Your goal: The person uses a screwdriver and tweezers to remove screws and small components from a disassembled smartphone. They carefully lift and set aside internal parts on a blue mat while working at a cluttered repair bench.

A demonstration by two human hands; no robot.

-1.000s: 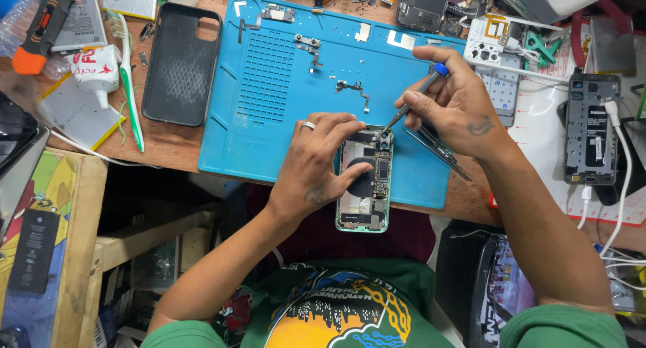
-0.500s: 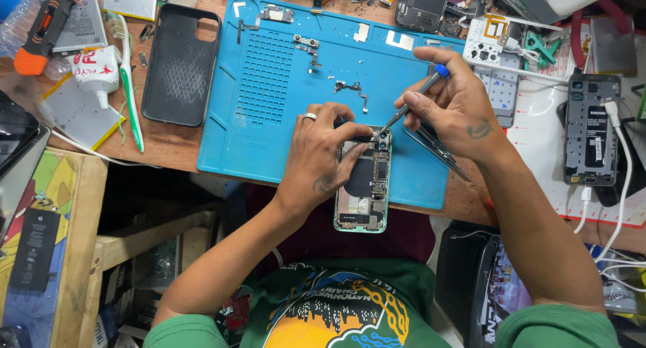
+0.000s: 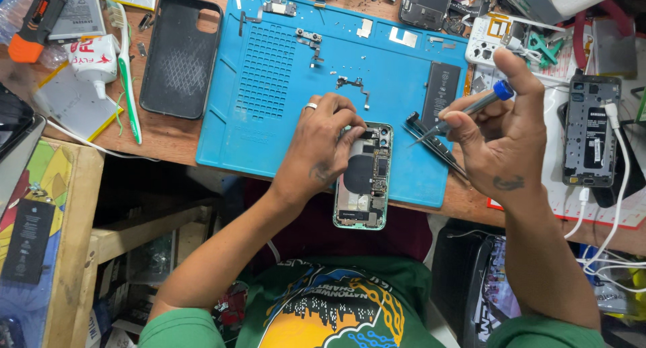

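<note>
An opened phone [image 3: 363, 180] with its green frame and bare insides lies half over the near edge of the blue work mat [image 3: 269, 72]. My left hand [image 3: 319, 143], with a ring on one finger, grips the phone's upper left side. To the right of the phone, my right hand [image 3: 501, 129] holds a blue-capped precision screwdriver [image 3: 464, 112], its tip in the air clear of the phone, and black tweezers [image 3: 434, 146] poke out under the same hand. A black battery [image 3: 441, 86] and small loose parts [image 3: 353, 86] lie on the mat.
A black phone case [image 3: 178, 55] lies left of the mat beside a green toothbrush [image 3: 128, 75] and a white glue tube [image 3: 94, 59]. Another opened phone [image 3: 591, 129] sits at the right with a white cable. Cluttered parts line the far edge; a wooden shelf [image 3: 67, 240] stands at lower left.
My right hand has lifted the screwdriver off the phone and drawn it away to the right. My left hand has stayed on the phone, which now shows more of its insides.
</note>
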